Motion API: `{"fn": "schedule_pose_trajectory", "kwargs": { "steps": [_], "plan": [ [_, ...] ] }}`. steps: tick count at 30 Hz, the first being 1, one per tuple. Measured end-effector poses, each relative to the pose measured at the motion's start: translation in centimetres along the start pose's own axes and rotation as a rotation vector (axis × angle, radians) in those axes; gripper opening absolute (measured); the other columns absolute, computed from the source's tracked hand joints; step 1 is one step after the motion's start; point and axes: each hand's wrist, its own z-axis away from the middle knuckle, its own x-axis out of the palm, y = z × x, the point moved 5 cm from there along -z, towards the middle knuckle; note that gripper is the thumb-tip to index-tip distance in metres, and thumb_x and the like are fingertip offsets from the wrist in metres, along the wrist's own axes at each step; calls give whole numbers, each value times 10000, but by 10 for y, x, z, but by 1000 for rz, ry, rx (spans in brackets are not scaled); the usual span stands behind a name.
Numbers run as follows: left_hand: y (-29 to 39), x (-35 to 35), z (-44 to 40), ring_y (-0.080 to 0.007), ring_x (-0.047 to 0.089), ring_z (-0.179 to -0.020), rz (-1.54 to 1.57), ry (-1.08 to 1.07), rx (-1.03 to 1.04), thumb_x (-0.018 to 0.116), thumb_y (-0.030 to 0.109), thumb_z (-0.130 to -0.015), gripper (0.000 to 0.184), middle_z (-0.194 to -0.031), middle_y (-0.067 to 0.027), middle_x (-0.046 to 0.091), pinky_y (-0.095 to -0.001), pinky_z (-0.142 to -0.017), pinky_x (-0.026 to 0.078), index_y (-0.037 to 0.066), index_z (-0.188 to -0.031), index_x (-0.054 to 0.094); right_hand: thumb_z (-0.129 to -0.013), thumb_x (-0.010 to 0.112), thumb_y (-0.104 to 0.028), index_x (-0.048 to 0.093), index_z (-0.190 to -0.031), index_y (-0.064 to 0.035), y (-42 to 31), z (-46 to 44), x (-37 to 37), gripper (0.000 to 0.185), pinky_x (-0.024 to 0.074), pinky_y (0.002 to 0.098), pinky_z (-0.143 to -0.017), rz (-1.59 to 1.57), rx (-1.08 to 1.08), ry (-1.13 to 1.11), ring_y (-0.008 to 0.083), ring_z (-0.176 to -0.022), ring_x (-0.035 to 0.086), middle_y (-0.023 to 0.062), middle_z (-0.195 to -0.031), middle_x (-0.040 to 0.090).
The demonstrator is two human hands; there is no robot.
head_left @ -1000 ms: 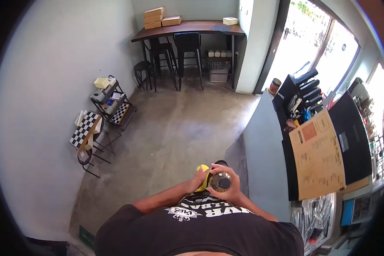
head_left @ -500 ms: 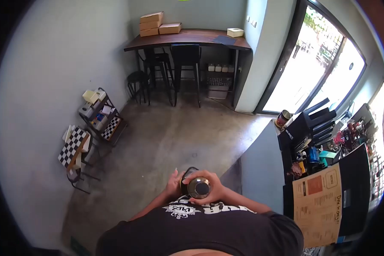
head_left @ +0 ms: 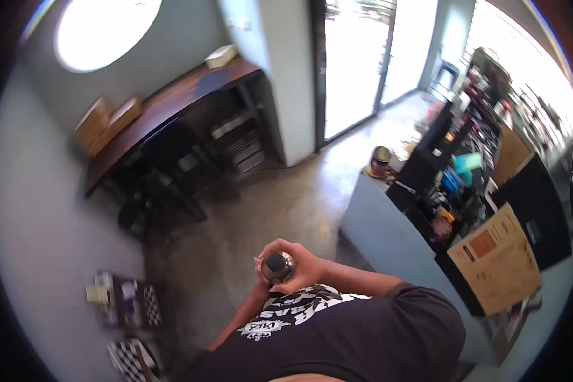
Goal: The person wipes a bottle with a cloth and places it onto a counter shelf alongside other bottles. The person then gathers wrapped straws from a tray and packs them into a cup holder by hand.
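A bottle (head_left: pixel 280 267) with a dark round cap and a shiny, glassy or metallic body is held in front of my chest, seen from above. My right hand (head_left: pixel 304 263) is closed round it, with fingers curling over its far side and the thumb on the near side. Close against the bottle's left side is my left hand (head_left: pixel 261 279). Only some fingertips and the back edge of that hand show; they look bent inward, and what they grip is hidden behind the bottle.
A grey counter (head_left: pixel 379 216) stands to my right, holding a tin (head_left: pixel 380 159), a cluttered black organizer (head_left: pixel 426 184) and a cardboard menu (head_left: pixel 495 261). Ahead left is a wooden bar table (head_left: pixel 165 108) with boxes (head_left: pixel 105 125). A small cart (head_left: pixel 127 299) stands left; glass doors (head_left: pixel 356 70) are ahead.
My view has turned to the right, bringing the counter and doors nearer the middle. The dark rounded thing seen earlier between my hands is now hidden. My right hand still holds the bottle.
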Motion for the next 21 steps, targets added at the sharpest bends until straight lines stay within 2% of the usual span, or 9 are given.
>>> {"fn": "schedule_pose_trajectory", "kwargs": {
  "steps": [1,4,9,12,13,14,17,19,21],
  "plan": [
    [2,1,-20,-284,540,-1305,-19,-19,-19,207,757,-972,913,-1430,-155,541,-438,-1116,409,14,-1449,441,-740,866,-118,480,-1283,-31,15,-3,-22,672,522,313,-893,-81,69,33,139,-1004,640,91,-1102,656],
    [8,6,-91,-281,561,-1285,-40,-73,-60,227,767,-966,919,-1422,-157,551,-433,-1105,426,15,-1448,444,-737,859,-71,441,-1309,-32,40,-15,-98,710,514,307,-899,-35,33,238,122,-1015,622,92,-1116,631],
    [19,20,-238,-288,552,-1294,70,-140,-112,242,766,-965,917,-1426,-153,550,-435,-1116,417,16,-1456,437,-698,874,-41,417,-1264,-47,59,-50,-203,727,507,355,-965,17,-30,400,193,-1083,628,116,-1144,613],
    [30,24,-322,-291,546,-1301,169,-83,-144,245,761,-968,913,-1431,-150,546,-435,-1123,410,16,-1461,433,-688,879,-66,429,-1258,-56,75,-86,-246,726,463,401,-1041,139,-19,278,244,-1165,598,116,-1198,606],
    [31,22,-346,-292,543,-1303,219,-46,-154,246,759,-969,912,-1432,-149,544,-435,-1125,407,15,-1462,432,-690,875,-121,472,-1274,-71,72,-97,-266,712,402,430,-1097,296,-135,301,282,-1241,535,118,-1265,580],
    [33,22,-369,-293,541,-1305,271,-10,-160,247,758,-969,911,-1434,-148,543,-435,-1128,405,15,-1463,431,-693,870,-133,486,-1282,-77,71,-105,-288,706,392,432,-1102,363,-128,356,284,-1253,520,118,-1280,571],
    [43,25,-412,-296,535,-1312,370,108,-194,250,753,-972,907,-1439,-146,539,-435,-1135,398,15,-1468,427,-703,850,-172,540,-1313,-97,79,-125,-346,689,391,423,-1091,532,-76,521,288,-1257,503,126,-1322,527],
    [69,34,-430,-308,492,-1350,355,177,-243,254,756,-963,912,-1460,-148,515,-454,-1150,379,18,-1468,435,-707,848,-163,508,-1342,-90,99,-132,-374,724,399,400,-1078,427,70,561,263,-1240,512,116,-1297,528],
    [66,21,-459,-322,472,-1364,520,170,-289,257,773,-945,933,-1470,-153,503,-474,-1160,361,23,-1468,440,-707,877,-165,437,-1356,-76,121,-140,-393,790,413,355,-1043,204,204,628,204,-1194,523,108,-1248,521]
  ]
}}
